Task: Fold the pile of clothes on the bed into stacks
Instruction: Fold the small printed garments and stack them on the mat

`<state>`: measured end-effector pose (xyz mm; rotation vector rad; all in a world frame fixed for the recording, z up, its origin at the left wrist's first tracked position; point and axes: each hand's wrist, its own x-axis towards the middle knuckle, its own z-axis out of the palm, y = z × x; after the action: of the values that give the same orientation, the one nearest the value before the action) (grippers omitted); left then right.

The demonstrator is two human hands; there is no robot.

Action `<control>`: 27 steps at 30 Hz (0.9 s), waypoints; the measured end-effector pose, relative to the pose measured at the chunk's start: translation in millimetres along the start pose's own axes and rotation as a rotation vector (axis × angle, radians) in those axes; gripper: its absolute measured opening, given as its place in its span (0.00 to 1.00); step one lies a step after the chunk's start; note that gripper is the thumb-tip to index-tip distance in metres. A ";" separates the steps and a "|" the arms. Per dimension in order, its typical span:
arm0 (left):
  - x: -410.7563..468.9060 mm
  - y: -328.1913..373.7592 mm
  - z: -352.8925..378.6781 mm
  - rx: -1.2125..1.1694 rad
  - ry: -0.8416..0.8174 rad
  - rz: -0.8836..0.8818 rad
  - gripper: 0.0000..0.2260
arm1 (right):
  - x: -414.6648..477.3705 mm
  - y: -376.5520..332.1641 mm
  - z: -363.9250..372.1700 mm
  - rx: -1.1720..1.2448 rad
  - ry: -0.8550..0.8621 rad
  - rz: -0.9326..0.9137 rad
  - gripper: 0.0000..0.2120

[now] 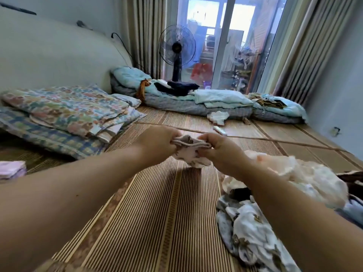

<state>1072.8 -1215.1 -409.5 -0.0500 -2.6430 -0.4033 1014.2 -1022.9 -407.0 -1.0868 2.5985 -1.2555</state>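
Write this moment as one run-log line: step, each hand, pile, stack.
step: folding | left hand: grips garment | right hand: grips garment | pile: unfolded, right side | stack: far left

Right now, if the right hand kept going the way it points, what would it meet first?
Probably the left hand, gripping the other end of the small patterned cloth both hands hold. The right hand points toward it along the cloth; depth is unclear.
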 end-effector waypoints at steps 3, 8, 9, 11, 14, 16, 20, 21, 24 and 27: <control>-56.0 -4.7 48.2 -0.038 -0.184 -0.116 0.05 | -43.8 31.3 43.0 -0.056 -0.145 0.118 0.08; -151.2 -3.0 102.9 -0.183 -0.524 -0.209 0.05 | -108.4 70.4 96.3 -0.081 -0.411 0.281 0.05; -165.1 -3.0 107.5 -0.213 -0.604 -0.214 0.05 | -117.2 73.8 100.3 -0.043 -0.492 0.325 0.06; -181.4 -4.4 108.6 -0.301 -0.743 -0.237 0.04 | -128.0 77.0 99.9 -0.004 -0.628 0.393 0.07; -181.6 -9.0 104.1 -0.357 -0.847 -0.211 0.05 | -132.3 81.5 94.6 0.058 -0.703 0.433 0.06; -170.8 -11.2 105.3 -0.359 -0.813 -0.214 0.07 | -127.2 84.6 96.0 0.066 -0.597 0.432 0.03; -146.3 -11.8 120.7 -0.387 -0.539 -0.410 0.18 | -112.0 101.3 111.5 -0.037 -0.148 0.499 0.17; -145.1 -13.6 125.5 -0.281 -0.475 -0.405 0.24 | -112.8 106.4 114.4 -0.128 -0.056 0.465 0.19; -156.8 -18.6 136.5 -0.079 -0.456 -0.163 0.32 | -126.1 123.0 117.7 -0.408 -0.082 0.152 0.20; -176.1 -28.5 147.1 0.087 -0.706 0.150 0.39 | -138.0 138.4 124.2 -0.566 -0.477 -0.033 0.29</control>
<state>1162.2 -1193.8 -621.6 -0.4321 -3.3132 -0.2455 1080.5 -962.2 -620.3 -1.3008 2.5878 -0.1890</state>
